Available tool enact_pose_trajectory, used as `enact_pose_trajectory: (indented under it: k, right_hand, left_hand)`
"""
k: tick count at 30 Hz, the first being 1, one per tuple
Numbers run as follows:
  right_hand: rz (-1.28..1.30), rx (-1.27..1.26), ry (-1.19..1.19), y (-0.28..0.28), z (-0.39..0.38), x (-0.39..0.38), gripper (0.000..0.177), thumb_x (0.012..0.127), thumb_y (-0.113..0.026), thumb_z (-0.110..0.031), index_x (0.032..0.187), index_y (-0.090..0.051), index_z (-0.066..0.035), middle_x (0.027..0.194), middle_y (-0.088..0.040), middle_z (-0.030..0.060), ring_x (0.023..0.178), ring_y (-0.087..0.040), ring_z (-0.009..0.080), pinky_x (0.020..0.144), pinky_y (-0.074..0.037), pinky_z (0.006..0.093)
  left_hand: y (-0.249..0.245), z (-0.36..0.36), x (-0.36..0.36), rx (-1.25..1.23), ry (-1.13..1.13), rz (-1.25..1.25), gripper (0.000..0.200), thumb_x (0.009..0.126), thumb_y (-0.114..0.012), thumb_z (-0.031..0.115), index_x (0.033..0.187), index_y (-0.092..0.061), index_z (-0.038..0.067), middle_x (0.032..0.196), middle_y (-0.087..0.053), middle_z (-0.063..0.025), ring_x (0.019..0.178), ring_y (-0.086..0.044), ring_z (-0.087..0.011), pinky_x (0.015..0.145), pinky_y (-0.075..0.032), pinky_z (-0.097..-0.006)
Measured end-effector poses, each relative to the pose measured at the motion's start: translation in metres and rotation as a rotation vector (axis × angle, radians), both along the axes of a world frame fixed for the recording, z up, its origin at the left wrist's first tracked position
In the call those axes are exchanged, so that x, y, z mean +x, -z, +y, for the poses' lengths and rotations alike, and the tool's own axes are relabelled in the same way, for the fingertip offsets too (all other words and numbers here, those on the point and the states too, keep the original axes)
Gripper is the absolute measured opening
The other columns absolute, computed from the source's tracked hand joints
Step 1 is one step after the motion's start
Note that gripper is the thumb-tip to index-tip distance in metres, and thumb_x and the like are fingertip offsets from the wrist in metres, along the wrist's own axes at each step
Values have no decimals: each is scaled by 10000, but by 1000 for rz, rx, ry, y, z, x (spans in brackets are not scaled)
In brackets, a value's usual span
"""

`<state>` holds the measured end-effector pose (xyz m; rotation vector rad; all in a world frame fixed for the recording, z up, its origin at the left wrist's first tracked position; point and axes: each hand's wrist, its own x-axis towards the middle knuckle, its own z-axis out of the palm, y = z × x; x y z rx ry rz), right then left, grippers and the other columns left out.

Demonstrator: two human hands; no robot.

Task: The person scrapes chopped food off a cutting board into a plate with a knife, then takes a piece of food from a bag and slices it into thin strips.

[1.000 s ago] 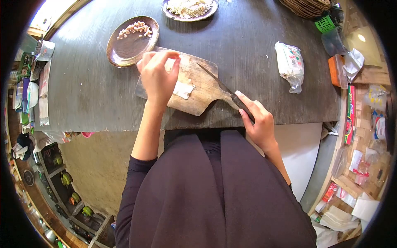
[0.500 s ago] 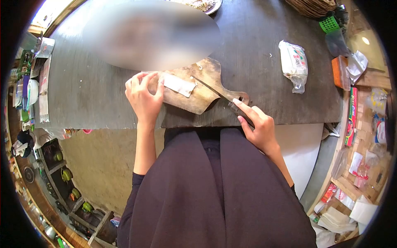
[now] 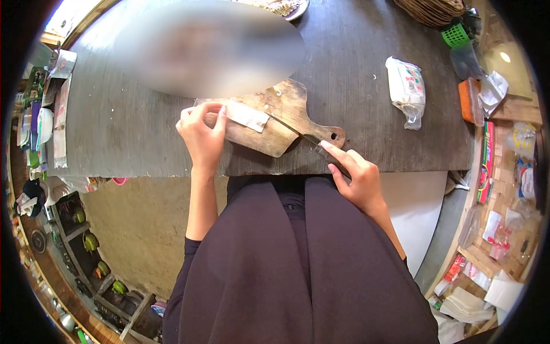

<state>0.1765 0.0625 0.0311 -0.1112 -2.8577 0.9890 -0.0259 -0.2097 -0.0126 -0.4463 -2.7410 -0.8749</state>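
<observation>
A white, flat-sided slab (image 3: 247, 117) lies on the wooden cutting board (image 3: 275, 142) near the table's front edge. My left hand (image 3: 201, 127) is closed over its left end, thumb and fingers pressing on it. In my right hand (image 3: 356, 172) is a knife (image 3: 293, 130), gripped by its dark handle with the index finger stretched along the top. Its blade slants across the board, and the tip sits right at the slab's right end. A small white scrap (image 3: 277, 90) rests on the board beyond the blade.
A white plastic packet (image 3: 405, 86) lies to the right on the dark table (image 3: 344, 63). At the far edge stands a plate of food (image 3: 293, 8), with a woven basket (image 3: 429, 14) at the back right. A large blurred patch hides the table's back left. Cluttered shelves flank both sides.
The knife's blade has shifted slightly closer to the slab's right end, and its tip now meets the slab there. My left fingers have curled in a little.
</observation>
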Motion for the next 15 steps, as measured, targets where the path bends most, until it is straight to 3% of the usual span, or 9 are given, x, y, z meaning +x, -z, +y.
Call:
enact_pose_trajectory:
  k: [2, 5, 7, 9, 12, 14, 15]
  right_hand:
    - [-39, -10, 0, 0, 0, 2, 505, 911, -725, -106, 1406, -678, -196, 837, -639, 114, 654, -611, 299, 615, -508, 393]
    - [-34, 48, 17, 7, 4, 4, 499, 916, -714, -95, 1407, -673, -177, 863, -659, 121, 676, -625, 302, 628, -513, 394]
    - [93, 50, 74, 14, 7, 3, 527, 923, -722, -160, 1440, -652, -239, 776, -576, 70, 577, -576, 257, 571, -501, 383]
    - [105, 36, 80, 13, 7, 1, 529, 925, -720, -158, 1444, -649, -238, 772, -575, 69, 574, -571, 255, 570, -501, 383]
    - [124, 21, 81, 9, 4, -3, 531, 929, -717, -157, 1449, -646, -237, 766, -572, 68, 569, -564, 251, 567, -498, 382]
    - [133, 22, 75, 9, 1, -4, 531, 930, -717, -158, 1451, -645, -237, 763, -571, 67, 567, -561, 249, 566, -497, 380]
    - [139, 23, 67, 9, 0, -4, 530, 930, -718, -159, 1450, -646, -238, 764, -572, 68, 568, -562, 248, 566, -497, 379]
  left_hand:
    - [0, -3, -4, 91, -7, -56, 110, 892, -799, 204, 954, -771, 118, 902, -768, -34, 984, -641, -248, 956, -435, -429]
    - [-6, -3, -7, 273, 8, -84, 130, 905, -797, 133, 971, -750, 32, 863, -775, -110, 872, -729, -236, 819, -527, -364]
    - [-11, 0, -6, 369, 13, -161, 128, 914, -789, 127, 981, -745, 27, 871, -775, -108, 884, -734, -219, 822, -525, -350]
    - [-13, 2, -5, 465, 17, -237, 126, 924, -780, 122, 990, -741, 22, 878, -775, -106, 895, -740, -201, 824, -523, -336]
    - [-16, 3, -7, 449, -4, -102, 108, 942, -759, 100, 1009, -732, 20, 903, -778, -96, 895, -739, -167, 819, -522, -310]
    - [-25, 2, -8, 412, -47, 152, 87, 984, -722, 85, 1037, -729, 16, 984, -772, -57, 917, -707, -132, 794, -502, -270]
    - [-29, 2, -7, 435, -68, 177, 72, 971, -737, 65, 1028, -731, 22, 990, -775, -55, 919, -711, -139, 808, -523, -293]
